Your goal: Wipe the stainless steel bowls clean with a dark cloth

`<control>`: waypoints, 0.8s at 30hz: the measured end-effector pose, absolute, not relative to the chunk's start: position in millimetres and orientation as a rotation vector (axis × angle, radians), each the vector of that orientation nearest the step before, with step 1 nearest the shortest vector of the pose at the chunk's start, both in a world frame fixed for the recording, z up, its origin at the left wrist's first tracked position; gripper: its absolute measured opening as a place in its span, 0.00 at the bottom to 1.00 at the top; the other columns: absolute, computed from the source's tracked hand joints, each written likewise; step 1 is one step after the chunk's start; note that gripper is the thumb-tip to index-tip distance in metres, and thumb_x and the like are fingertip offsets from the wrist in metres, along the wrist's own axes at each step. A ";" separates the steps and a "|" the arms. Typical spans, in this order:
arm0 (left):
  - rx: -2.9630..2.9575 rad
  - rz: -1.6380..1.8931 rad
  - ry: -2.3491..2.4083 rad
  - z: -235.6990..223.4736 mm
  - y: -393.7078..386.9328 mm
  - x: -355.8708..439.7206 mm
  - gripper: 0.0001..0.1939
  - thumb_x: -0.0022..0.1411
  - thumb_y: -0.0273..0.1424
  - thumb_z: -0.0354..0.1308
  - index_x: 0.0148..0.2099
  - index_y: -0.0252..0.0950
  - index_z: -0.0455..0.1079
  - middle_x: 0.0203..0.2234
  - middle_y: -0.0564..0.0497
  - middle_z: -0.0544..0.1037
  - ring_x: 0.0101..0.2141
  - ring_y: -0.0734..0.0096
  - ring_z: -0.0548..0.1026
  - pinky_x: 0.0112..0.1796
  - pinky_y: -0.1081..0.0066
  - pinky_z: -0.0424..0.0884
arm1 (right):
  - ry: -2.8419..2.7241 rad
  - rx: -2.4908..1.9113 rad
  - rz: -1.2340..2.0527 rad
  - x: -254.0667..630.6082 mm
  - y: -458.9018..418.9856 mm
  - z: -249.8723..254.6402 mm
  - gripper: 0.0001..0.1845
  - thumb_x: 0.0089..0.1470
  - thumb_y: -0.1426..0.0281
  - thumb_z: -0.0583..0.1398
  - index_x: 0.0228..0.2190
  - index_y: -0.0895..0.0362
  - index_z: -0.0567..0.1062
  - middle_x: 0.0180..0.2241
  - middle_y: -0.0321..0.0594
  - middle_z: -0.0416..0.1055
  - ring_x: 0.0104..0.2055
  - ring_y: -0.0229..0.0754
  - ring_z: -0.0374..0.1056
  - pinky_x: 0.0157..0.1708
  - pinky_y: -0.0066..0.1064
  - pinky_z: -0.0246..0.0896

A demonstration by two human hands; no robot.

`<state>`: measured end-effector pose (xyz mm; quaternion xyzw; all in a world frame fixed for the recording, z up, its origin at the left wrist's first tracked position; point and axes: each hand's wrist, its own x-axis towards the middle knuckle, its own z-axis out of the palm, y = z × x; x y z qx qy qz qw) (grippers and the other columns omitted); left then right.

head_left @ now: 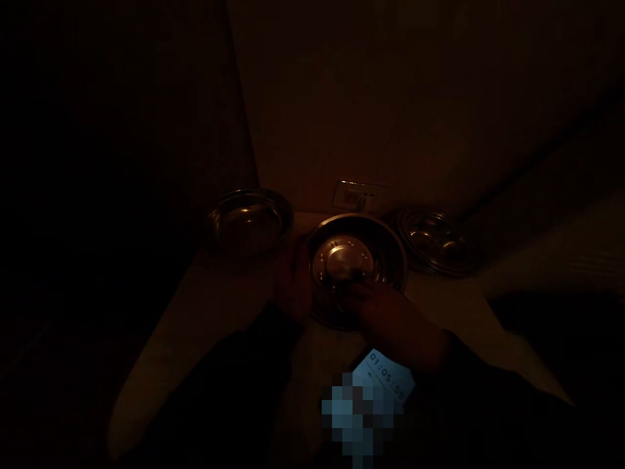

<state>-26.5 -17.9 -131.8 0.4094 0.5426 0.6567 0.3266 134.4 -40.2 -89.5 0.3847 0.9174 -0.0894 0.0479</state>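
The scene is very dark. A round metal bowl [398, 244] stands in the middle of the table, with a shiny round plate-like piece [346, 251] inside it. Against the bowl's left side rests my left hand [293, 283], its fingers curled at the rim as if around it, though shadow hides most of them. My right hand [378, 309] reaches over the near right rim with bent fingers inside the bowl, by the edge of the shiny piece. Those fingertips are closed together in shadow, and what they hold, if anything, is hidden.
Left of the bowl stands another metal bowl [250, 225]; to the right lies a stack of metal plates or lids [437, 241]. A lit phone [383, 378] showing a timer lies near me on the pale table [180, 339]. A socket [360, 195] sits in the wall behind.
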 end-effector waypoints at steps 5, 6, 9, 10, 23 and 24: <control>0.983 1.696 1.452 -132.8 -15.9 -28.2 0.17 0.63 0.41 0.50 0.45 0.38 0.73 0.44 0.47 0.78 0.48 0.61 0.73 0.52 0.64 0.64 | 3.006 1.365 -0.623 102.5 -39.2 -108.7 0.14 0.58 0.77 0.52 0.43 0.60 0.73 0.45 0.48 0.69 0.47 0.44 0.63 0.48 0.37 0.60; 0.956 1.696 1.480 -133.2 -15.4 -29.3 0.17 0.62 0.41 0.50 0.45 0.37 0.73 0.45 0.47 0.77 0.49 0.60 0.72 0.53 0.64 0.63 | 3.043 1.428 -0.674 95.0 -39.0 -112.6 0.14 0.57 0.77 0.52 0.43 0.60 0.73 0.45 0.48 0.69 0.48 0.45 0.63 0.49 0.38 0.60; 0.903 1.702 1.536 -134.7 -14.2 -32.8 0.18 0.61 0.41 0.52 0.46 0.37 0.73 0.47 0.46 0.76 0.51 0.59 0.70 0.54 0.63 0.62 | 3.092 1.559 -0.735 80.2 -38.6 -119.4 0.17 0.57 0.77 0.52 0.48 0.60 0.70 0.47 0.49 0.68 0.50 0.45 0.61 0.50 0.39 0.60; 0.895 1.698 1.541 -135.0 -14.0 -33.7 0.18 0.61 0.41 0.52 0.46 0.37 0.72 0.47 0.45 0.76 0.51 0.59 0.70 0.54 0.63 0.62 | 3.099 1.536 -0.736 79.2 -38.4 -118.9 0.18 0.57 0.77 0.52 0.49 0.60 0.70 0.47 0.49 0.68 0.51 0.45 0.61 0.50 0.39 0.59; 1.010 1.697 1.448 -134.9 -11.9 -30.3 0.18 0.62 0.40 0.50 0.46 0.35 0.73 0.44 0.45 0.78 0.47 0.60 0.74 0.52 0.62 0.64 | 2.811 1.163 -0.296 118.1 -34.2 -93.9 0.16 0.55 0.80 0.55 0.45 0.59 0.74 0.45 0.47 0.70 0.46 0.48 0.65 0.45 0.38 0.63; 1.018 1.698 1.466 -136.0 -11.3 -30.3 0.19 0.63 0.39 0.48 0.46 0.34 0.73 0.44 0.44 0.78 0.46 0.61 0.74 0.51 0.62 0.65 | 2.828 1.199 -0.301 113.3 -33.4 -98.4 0.16 0.55 0.79 0.55 0.45 0.61 0.74 0.45 0.47 0.69 0.45 0.47 0.65 0.44 0.37 0.64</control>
